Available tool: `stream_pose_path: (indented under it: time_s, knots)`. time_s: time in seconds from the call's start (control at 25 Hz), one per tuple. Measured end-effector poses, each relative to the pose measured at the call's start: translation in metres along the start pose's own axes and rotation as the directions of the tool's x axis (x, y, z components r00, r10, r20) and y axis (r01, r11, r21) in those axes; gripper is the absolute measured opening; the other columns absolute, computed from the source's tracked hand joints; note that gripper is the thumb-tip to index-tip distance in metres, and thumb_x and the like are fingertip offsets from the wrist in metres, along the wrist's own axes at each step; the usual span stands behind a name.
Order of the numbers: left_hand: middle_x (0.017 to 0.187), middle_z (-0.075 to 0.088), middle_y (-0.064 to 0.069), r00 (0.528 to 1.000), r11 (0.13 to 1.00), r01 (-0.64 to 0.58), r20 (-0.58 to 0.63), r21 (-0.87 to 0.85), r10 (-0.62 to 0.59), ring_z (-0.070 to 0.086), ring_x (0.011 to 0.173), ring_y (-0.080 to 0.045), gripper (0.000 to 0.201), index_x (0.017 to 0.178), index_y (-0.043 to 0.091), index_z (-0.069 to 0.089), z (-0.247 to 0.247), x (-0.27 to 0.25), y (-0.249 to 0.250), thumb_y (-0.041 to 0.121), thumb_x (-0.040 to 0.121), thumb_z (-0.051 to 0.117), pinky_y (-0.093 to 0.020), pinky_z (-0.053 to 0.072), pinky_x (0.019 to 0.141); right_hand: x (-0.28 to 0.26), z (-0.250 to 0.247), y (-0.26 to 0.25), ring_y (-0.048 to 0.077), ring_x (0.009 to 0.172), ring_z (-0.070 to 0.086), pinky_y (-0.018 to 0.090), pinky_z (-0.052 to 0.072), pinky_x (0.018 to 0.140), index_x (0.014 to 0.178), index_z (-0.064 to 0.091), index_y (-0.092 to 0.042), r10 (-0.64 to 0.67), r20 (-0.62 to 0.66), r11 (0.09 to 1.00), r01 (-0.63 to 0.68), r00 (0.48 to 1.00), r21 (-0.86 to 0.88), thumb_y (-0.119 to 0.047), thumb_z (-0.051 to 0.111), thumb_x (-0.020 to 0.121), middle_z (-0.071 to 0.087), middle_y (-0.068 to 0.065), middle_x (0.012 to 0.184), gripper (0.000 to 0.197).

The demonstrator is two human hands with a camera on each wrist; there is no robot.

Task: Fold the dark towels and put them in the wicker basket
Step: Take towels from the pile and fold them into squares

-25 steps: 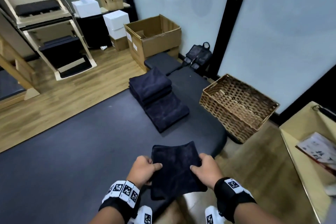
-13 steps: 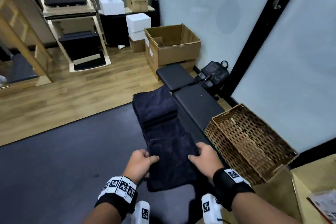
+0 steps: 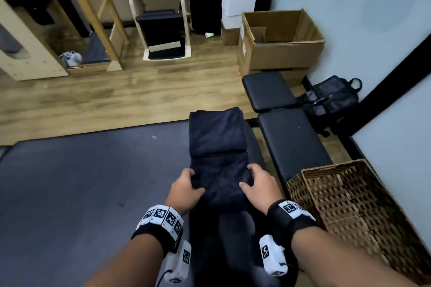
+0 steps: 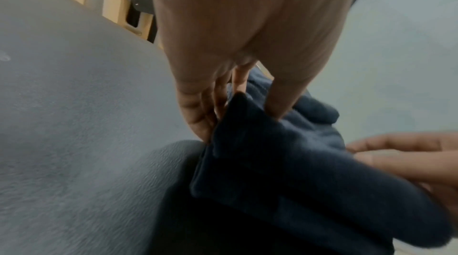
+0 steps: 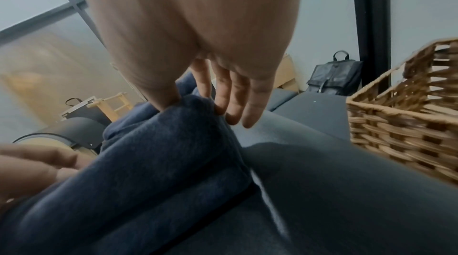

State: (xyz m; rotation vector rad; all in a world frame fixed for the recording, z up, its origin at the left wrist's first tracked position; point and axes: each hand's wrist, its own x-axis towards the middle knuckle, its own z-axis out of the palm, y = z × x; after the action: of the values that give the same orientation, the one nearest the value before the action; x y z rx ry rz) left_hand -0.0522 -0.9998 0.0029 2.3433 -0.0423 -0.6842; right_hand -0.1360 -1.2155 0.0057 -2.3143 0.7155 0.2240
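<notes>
Head view is showing the left hand and the right hand each pinching a side edge of one folded dark towel, thumbs lying on top and fingers curling underneath, holding it between them above the dark mat. Just beyond it, two more folded towels are sitting stacked on the mat's far edge, while one wicker basket is standing to the right, near the right wrist, beside one black padded bench.
</notes>
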Motion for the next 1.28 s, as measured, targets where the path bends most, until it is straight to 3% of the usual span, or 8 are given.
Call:
stream_pose_path:
  time_s: [0.28, 0.4, 0.48, 0.64, 0.76, 0.88, 1.0, 1.28]
  knots:
    - [0.118, 0.057, -0.010, 1.000, 0.964, -0.023, 0.010, 0.265, 0.022, 0.058, 0.109, -0.033, 0.046, 0.117, 0.012, 0.049, 0.017, -0.022, -0.005, 0.029, 0.078, 0.067, -0.039, 0.050, 0.092, -0.002, -0.003, 0.016, 0.032, 0.120, 0.058, 0.039, 0.049, 0.099, 0.139, 0.045, -0.022, -0.009, 0.160, 0.996, 0.022, 0.987, -0.083, -0.033, 0.060, 0.091, 0.061, 0.007, 0.128, 0.051]
    - [0.118, 0.046, -0.010, 0.945, 0.824, -0.251, -0.056, 0.508, 0.322, 0.052, 0.105, -0.036, 0.041, 0.107, 0.012, 0.049, 0.022, -0.028, 0.008, 0.020, 0.068, 0.057, -0.044, 0.053, 0.080, -0.010, -0.002, 0.004, 0.032, 0.117, 0.050, 0.042, 0.050, 0.095, 0.137, 0.045, -0.018, -0.274, 0.049, 0.908, 0.275, 0.961, -0.316, -0.018, 0.062, 0.076, 0.047, 0.005, 0.128, 0.064]
    - [0.141, 0.041, -0.010, 0.897, 0.702, -0.393, 0.081, 0.594, 0.434, 0.044, 0.128, -0.036, 0.056, 0.126, 0.015, 0.048, 0.027, -0.023, 0.020, 0.021, 0.070, 0.053, -0.043, 0.050, 0.095, -0.009, 0.003, -0.009, 0.035, 0.128, 0.044, 0.045, 0.050, 0.097, 0.140, 0.046, -0.017, -0.475, 0.108, 0.778, 0.474, 0.873, -0.412, -0.013, 0.066, 0.068, 0.041, 0.008, 0.140, 0.075]
    - [0.166, -0.005, 0.001, 0.956, 0.749, -0.274, 0.259, 0.604, 0.141, -0.003, 0.153, -0.019, 0.087, 0.156, 0.026, 0.011, 0.028, -0.012, 0.020, 0.027, 0.080, 0.052, -0.046, 0.020, 0.121, -0.004, 0.008, -0.023, 0.032, 0.154, -0.005, 0.053, 0.021, 0.121, 0.157, 0.008, -0.024, -0.209, 0.445, 0.774, 0.425, 0.871, -0.469, -0.017, 0.072, 0.077, -0.009, 0.014, 0.166, 0.103]
    - [0.165, -0.014, 0.004, 0.975, 0.777, -0.165, 0.221, 0.608, 0.035, -0.010, 0.152, -0.015, 0.090, 0.158, 0.021, 0.002, 0.021, -0.010, 0.013, 0.034, 0.083, 0.049, -0.046, 0.017, 0.122, -0.001, 0.000, -0.026, 0.038, 0.152, -0.011, 0.056, 0.019, 0.120, 0.157, 0.000, -0.030, -0.075, 0.470, 0.799, 0.335, 0.880, -0.499, -0.022, 0.069, 0.080, -0.020, 0.009, 0.165, 0.104]
    - [0.166, 0.003, -0.006, 0.989, 0.839, -0.060, 0.148, 0.540, -0.025, 0.006, 0.152, -0.023, 0.082, 0.157, 0.012, 0.012, 0.015, -0.018, -0.005, 0.043, 0.089, 0.048, -0.045, 0.025, 0.119, -0.004, -0.006, -0.029, 0.042, 0.151, -0.009, 0.056, 0.018, 0.120, 0.158, 0.006, -0.023, -0.033, 0.457, 0.795, 0.300, 0.889, -0.527, -0.026, 0.059, 0.083, -0.013, 0.007, 0.166, 0.092]
    - [0.146, 0.045, -0.012, 0.997, 0.895, -0.002, 0.075, 0.447, -0.035, 0.045, 0.132, -0.031, 0.053, 0.130, 0.012, 0.054, 0.015, -0.042, -0.033, 0.049, 0.094, 0.041, -0.040, 0.040, 0.109, -0.012, -0.006, -0.032, 0.043, 0.150, 0.001, 0.055, 0.018, 0.120, 0.145, 0.037, -0.015, -0.172, 0.439, 0.728, 0.414, 0.882, -0.546, -0.021, 0.052, 0.084, 0.017, 0.012, 0.160, 0.063]
    - [0.114, 0.068, -0.013, 0.925, 0.861, 0.356, -0.010, 0.364, -0.379, 0.062, 0.109, -0.033, 0.028, 0.097, 0.015, 0.062, 0.013, -0.150, -0.118, 0.039, 0.089, 0.050, -0.035, 0.050, 0.087, -0.063, 0.049, -0.062, 0.029, 0.126, 0.041, 0.042, 0.039, 0.100, 0.113, 0.061, -0.017, -0.521, 0.578, 0.537, 0.768, 0.628, -0.350, -0.019, 0.048, 0.085, 0.050, -0.002, 0.130, 0.030]
